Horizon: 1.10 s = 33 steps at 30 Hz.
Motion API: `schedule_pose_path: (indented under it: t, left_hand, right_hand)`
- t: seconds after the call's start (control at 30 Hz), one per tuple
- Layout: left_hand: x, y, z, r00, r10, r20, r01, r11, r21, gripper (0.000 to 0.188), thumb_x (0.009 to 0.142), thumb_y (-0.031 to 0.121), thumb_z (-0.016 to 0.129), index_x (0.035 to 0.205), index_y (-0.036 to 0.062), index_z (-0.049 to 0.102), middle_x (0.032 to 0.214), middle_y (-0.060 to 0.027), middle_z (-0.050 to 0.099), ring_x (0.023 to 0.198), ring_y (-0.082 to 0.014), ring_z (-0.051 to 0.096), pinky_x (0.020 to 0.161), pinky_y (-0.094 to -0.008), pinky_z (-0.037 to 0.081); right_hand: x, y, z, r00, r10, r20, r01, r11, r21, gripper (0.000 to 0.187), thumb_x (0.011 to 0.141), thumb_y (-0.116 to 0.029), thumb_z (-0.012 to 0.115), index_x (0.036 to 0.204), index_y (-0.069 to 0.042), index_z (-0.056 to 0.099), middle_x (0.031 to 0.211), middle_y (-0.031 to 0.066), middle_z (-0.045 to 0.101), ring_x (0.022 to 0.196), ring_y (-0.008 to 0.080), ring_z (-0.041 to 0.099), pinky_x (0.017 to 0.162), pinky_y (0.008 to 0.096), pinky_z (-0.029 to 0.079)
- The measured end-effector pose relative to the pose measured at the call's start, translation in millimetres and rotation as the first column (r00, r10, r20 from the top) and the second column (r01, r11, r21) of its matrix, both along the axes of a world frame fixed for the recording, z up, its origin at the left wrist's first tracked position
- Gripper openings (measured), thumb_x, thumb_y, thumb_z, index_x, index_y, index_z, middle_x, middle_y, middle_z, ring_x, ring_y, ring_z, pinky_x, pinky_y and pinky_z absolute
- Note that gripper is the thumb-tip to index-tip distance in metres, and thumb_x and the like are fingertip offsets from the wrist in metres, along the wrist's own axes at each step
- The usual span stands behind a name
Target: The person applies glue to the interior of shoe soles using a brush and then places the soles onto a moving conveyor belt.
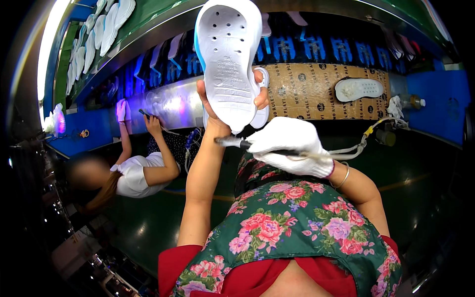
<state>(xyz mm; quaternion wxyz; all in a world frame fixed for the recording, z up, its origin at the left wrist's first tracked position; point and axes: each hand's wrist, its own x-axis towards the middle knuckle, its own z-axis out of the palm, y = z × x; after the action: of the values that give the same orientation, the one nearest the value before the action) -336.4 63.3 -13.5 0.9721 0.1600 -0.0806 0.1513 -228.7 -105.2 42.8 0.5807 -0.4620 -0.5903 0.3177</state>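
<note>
Above the desk, the white shoe sole is being clasped along both edges by the curled fingers of the left hand; it is best being kept steady. By the gloved right hand, the tool is being pinched between fingers just below the heel, ideally with light pressure. Smooth, hole-dotted moulding is being presented, then knitted fabric, then a dark, blurred tip.

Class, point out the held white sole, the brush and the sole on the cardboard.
Held white sole (228, 65), head view: middle of its footbed.
Brush (234, 142), head view: pale section behind the tip.
Lying sole (359, 89), head view: middle of it.
</note>
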Motion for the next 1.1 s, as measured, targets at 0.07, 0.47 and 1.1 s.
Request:
schedule_pose_path:
  t: [0.07, 0.47, 1.1]
  left_hand:
    - [2, 7, -1, 0.999, -0.029, 0.037, 0.026, 0.996, 0.086, 0.098, 0.071, 0.073, 0.066, 0.140, 0.0095, 0.040, 0.116, -0.0182, 0.054, 0.078, -0.0325, 0.054, 0.068, -0.0382, 0.039]
    - [0, 17, 7, 0.969, -0.234, -0.077, 0.238, 0.970, 0.054, 0.099, 0.075, 0.073, 0.056, 0.138, -0.0012, 0.041, 0.117, -0.0313, 0.050, 0.071, -0.0314, 0.055, 0.052, -0.0366, 0.040]
    - [0, 19, 7, 0.988, -0.152, -0.033, 0.153, 0.987, 0.048, 0.076, 0.085, 0.057, 0.051, 0.138, 0.0022, 0.046, 0.119, -0.0292, 0.055, 0.100, -0.0426, 0.056, 0.066, -0.0472, 0.048]
  right_hand:
    - [3, 2, 0, 0.997, -0.080, -0.010, 0.080, 0.997, -0.008, 0.019, 0.073, -0.004, 0.078, 0.092, -0.007, 0.074, 0.092, 0.0087, 0.073, 0.081, 0.0212, 0.069, 0.072, 0.0318, 0.054]
    - [4, -8, 18, 0.978, -0.109, 0.178, 0.107, 0.994, 0.023, 0.022, 0.077, -0.006, 0.076, 0.098, -0.010, 0.074, 0.096, 0.0066, 0.072, 0.083, 0.0235, 0.069, 0.072, 0.0334, 0.054]
    - [-6, -6, 1, 0.986, -0.163, 0.035, 0.164, 0.985, -0.052, 0.019, 0.076, -0.005, 0.076, 0.095, -0.007, 0.074, 0.095, 0.0091, 0.072, 0.083, 0.0243, 0.069, 0.074, 0.0333, 0.054]
